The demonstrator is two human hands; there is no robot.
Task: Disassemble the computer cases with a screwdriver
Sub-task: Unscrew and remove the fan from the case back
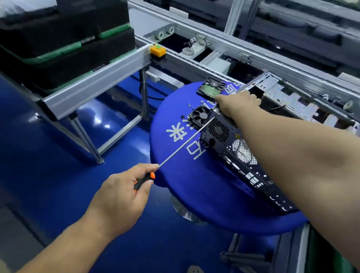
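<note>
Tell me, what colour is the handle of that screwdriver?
Black with orange parts; the screwdriver handle shows best in the head view, gripped by the left hand.

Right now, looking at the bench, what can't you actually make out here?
Head view only:
- Screwdriver tip: whether it sits in a screw on the computer case is too small to tell.
- Right hand fingers: hidden over the case edge.
- Loose screws: too small to count.
- Case's near end: hidden behind the right forearm.
</note>
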